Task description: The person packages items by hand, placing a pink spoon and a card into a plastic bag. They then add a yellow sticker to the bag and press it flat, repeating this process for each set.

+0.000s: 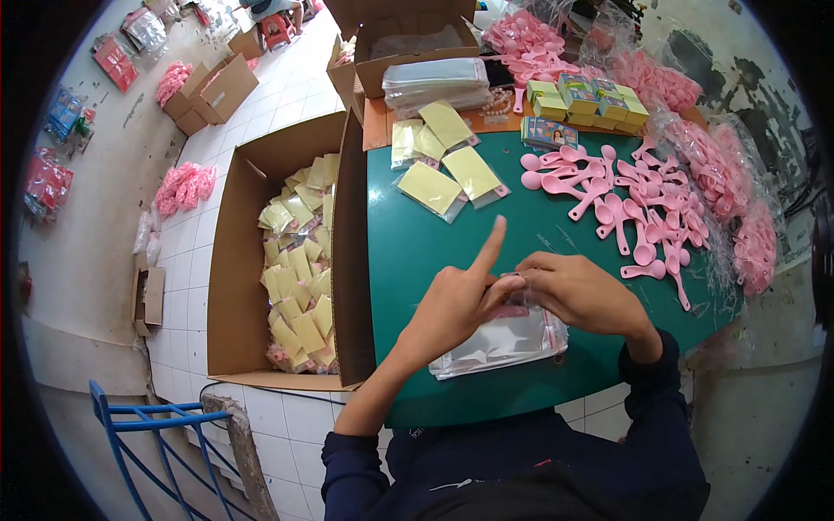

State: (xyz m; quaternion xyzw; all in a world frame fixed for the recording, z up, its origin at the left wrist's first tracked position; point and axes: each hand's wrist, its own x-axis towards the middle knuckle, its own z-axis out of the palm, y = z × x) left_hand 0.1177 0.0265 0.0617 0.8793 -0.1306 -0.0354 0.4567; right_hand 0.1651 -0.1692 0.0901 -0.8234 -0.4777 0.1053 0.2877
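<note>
Both hands meet at the mouth of a clear, flat plastic zip bag, which lies on the green table top, trailing from the grip toward the body. Grip, right hand: fingers curled, pinched narrow on the bag's top edge. Grip, left hand: thumb and lower fingers appear closed on the same edge, index finger lifted clear. Beyond the grip, to its right: loose pink plastic spoons. Beyond it, slightly left: flat yellow-filled packets. Left of the grip: open brown cardboard box holding more such packets. Judgement: the mouth handles best with both pinches close together, the edge flat and taut, and the bag's body resting on the table.
</note>
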